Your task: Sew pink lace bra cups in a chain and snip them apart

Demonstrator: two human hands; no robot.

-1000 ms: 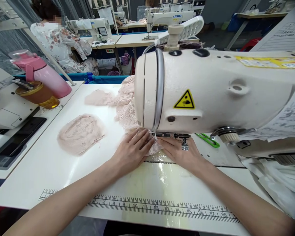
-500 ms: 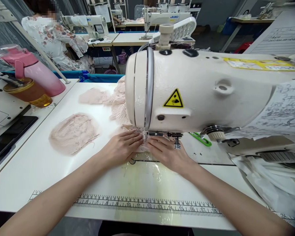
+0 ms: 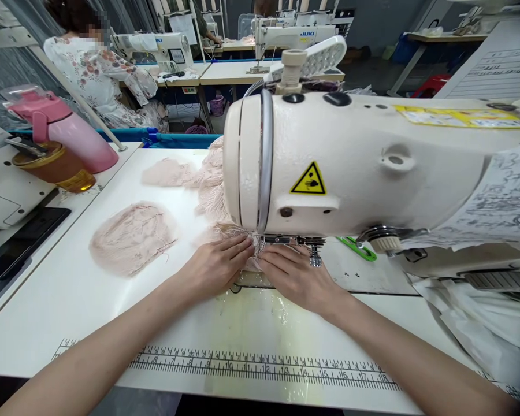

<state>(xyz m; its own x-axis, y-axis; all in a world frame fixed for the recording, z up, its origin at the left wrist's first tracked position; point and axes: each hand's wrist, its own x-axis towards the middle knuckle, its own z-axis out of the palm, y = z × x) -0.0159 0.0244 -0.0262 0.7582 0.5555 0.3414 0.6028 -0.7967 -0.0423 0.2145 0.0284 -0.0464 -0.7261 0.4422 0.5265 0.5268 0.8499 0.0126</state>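
Observation:
Pale pink, lacy fabric (image 3: 212, 193) lies gathered under the head of a white sewing machine (image 3: 351, 167). On its near edge my left hand (image 3: 216, 263) rests flat, fingers stretched toward the needle area. My right hand (image 3: 297, 274) lies flat on the other side, its fingertips by the fabric strip just below the machine head and partly behind the presser parts. A narrow piece of the fabric shows between the two hands. The needle tip itself is hard to make out.
A loose pink fabric piece (image 3: 132, 240) lies to the left. Green thread snips (image 3: 357, 248) are right of the needle area. A pink bottle (image 3: 75, 136), an amber cup (image 3: 54, 167) and a black phone (image 3: 26, 242) stand or lie far left. A person (image 3: 99, 81) sits beyond the table.
The whole view has shifted slightly. Both hands stay flat by the needle area, with little visible movement against the machine.

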